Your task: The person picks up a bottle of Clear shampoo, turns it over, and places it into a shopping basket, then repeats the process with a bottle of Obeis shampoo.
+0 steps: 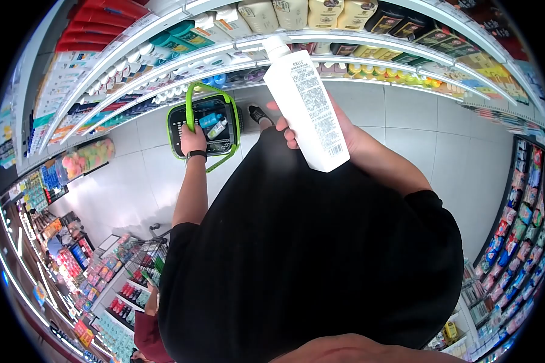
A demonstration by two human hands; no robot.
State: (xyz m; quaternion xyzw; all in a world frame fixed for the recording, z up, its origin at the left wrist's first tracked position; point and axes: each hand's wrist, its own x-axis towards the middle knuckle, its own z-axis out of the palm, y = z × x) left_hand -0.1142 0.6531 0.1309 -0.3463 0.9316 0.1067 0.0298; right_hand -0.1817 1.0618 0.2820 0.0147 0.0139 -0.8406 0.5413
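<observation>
1. The step in hand, I judge, is the looking at a white bottle [312,115]: it is at the upper centre of the frame, tilted, with its printed side toward the camera.
2. The right hand [349,134] holds this bottle from behind, and its fingertips come around the left edge.
3. The left hand [193,140] is closed around the green handle [189,106] of a basket [236,124], left of centre. A blue package [210,120] and a small bottle [217,129] lie inside.
4. For the next move, in my opinion, the bottle calls for a firm grip and the basket for a steady hold.
5. The small label text is not readable. The bottle hides the right palm; its front side is unseen. At lower left, a person in dark red [146,336] is partly hidden.
</observation>
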